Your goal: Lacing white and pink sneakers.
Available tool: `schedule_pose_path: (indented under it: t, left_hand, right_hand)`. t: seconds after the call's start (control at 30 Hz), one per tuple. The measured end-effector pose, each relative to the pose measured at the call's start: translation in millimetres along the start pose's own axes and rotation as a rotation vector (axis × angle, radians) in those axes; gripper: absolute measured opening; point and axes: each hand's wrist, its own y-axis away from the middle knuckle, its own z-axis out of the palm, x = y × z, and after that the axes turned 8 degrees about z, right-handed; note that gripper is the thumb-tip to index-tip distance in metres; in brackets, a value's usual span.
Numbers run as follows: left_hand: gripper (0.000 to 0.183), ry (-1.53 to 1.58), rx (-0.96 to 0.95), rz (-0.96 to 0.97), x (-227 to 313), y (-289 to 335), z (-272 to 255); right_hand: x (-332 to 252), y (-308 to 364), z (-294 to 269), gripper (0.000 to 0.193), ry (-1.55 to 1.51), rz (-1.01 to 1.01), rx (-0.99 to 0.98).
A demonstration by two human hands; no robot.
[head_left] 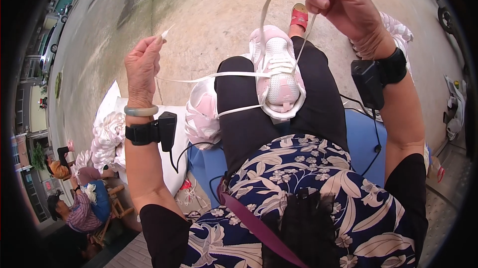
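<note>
A white and pale pink sneaker (289,88) rests between my thighs with its heel toward me and its tongue showing. White shoelace (219,74) is threaded through part of its eyelets. On the left, my left hand (143,68) is raised and closed, pinching a lace whose pale tip pokes up past the thumb. Above and beyond the sneaker, my right hand (343,1) pinches another stretch of lace, which arcs down to the shoe. A second pink and white sneaker (201,113) stands beside my left thigh, with a white lace running near it.
Bundled white and pink shoes or shoe parts (110,133) lie on a white sheet (164,163) at left; more (398,29) are at right. Cables hang from my wrist devices (168,131). Another person (82,208) sits at lower left near a wooden stool (117,201).
</note>
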Motion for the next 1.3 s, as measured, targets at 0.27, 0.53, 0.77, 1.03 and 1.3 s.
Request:
schedule_pose_path:
  t: [0.27,0.53,0.77,1.03,1.3]
  left_hand:
    - [0.012,0.05,-0.352,-0.1,-50.2,68.4,118.5]
    - [0.01,-0.214,-0.417,0.009,-58.1,91.8,159.8]
    - [0.007,-0.784,-0.513,0.613,-57.3,93.7,167.0]
    - [0.004,-1.113,-0.665,0.768,-53.6,98.1,174.3]
    - [0.005,-1.064,-0.553,0.719,-51.5,99.4,174.9]
  right_hand:
    - [-65.4,81.9,-122.6,0.034,-0.002,-0.221,0.44]
    - [-57.0,166.7,-216.9,0.037,0.002,-0.258,0.747]
    - [-4.2,175.0,-201.2,0.03,0.026,-0.126,0.884]
    - [89.8,129.2,-73.5,0.02,0.244,0.255,0.54]
    - [152.1,87.5,11.9,0.014,0.839,-0.103,0.308]
